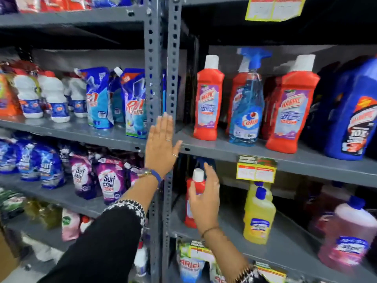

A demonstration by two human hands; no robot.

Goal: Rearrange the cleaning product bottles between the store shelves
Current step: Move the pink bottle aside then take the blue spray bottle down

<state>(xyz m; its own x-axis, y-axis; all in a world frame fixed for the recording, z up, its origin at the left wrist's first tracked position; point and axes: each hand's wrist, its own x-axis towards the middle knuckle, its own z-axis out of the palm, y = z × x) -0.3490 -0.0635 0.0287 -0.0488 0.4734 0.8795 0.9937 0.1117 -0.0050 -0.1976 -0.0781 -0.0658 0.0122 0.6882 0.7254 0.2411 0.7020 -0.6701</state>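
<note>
A red bottle (pixel 189 215) with a white cap stands at the left end of the lower right-hand shelf (pixel 285 244). My right hand (pixel 204 198) is wrapped around it, thumb in front, fingers along its right side. My left hand (pixel 161 144) is open and flat against the grey rack upright (pixel 172 78), at the level of the shelf above (pixel 224 149). On that upper shelf stand two red Harpic bottles (pixel 208 103) (pixel 291 111), a blue Colin spray bottle (pixel 247 113) and a big blue Harpic jug (pixel 350 119).
Yellow bottles (pixel 258 217) and a pink bottle (pixel 346 235) share the lower shelf. The left rack holds blue detergent pouches (pixel 100 99), white tubs (pixel 55 99) and purple Surf Excel pouches (pixel 109 180). Yellow price tags (pixel 255 169) hang from the shelf edges. Ariel packs (pixel 189 266) sit below.
</note>
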